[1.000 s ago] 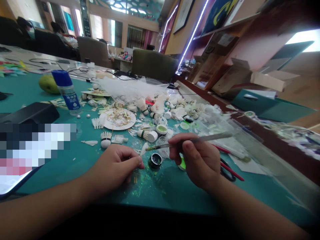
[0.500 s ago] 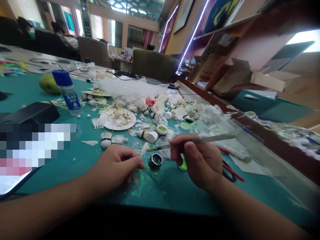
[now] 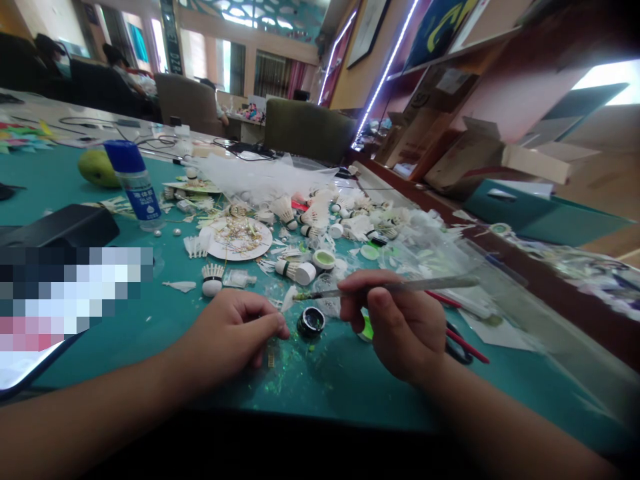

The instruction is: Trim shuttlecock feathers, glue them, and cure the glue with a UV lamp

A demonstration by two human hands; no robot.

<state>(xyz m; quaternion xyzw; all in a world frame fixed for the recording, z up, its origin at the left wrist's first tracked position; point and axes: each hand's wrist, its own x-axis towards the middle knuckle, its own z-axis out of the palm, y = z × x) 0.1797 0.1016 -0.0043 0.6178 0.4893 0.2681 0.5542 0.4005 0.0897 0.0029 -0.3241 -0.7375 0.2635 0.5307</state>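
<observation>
Between the thumb and fingers of my left hand [image 3: 245, 330] a small white feather piece [image 3: 289, 298] is pinched, its tip pointing up. My right hand [image 3: 395, 327] is closed around a paintbrush [image 3: 415, 285], held nearly level. The brush's greenish tip lies against the right side of the feather piece. Below the tip, a small open black-rimmed jar [image 3: 311, 323] stands on the green mat [image 3: 200, 393], which is flecked with green glitter. Partly behind my right fingers is a bright green disc [image 3: 367, 329].
Several shuttlecocks [image 3: 314, 215] and loose feathers are heaped behind my hands, beside a white plate [image 3: 240, 253] of golden bits. A blue-capped glue bottle [image 3: 135, 185], a green mango-like fruit [image 3: 97, 168] and a lit screen [image 3: 45, 327] are left. Red-handled tools [image 3: 467, 343] lie right.
My right hand has shifted very slightly, and the brush's rear end has dipped a little and moved right. My left hand and the feather piece are almost unmoved.
</observation>
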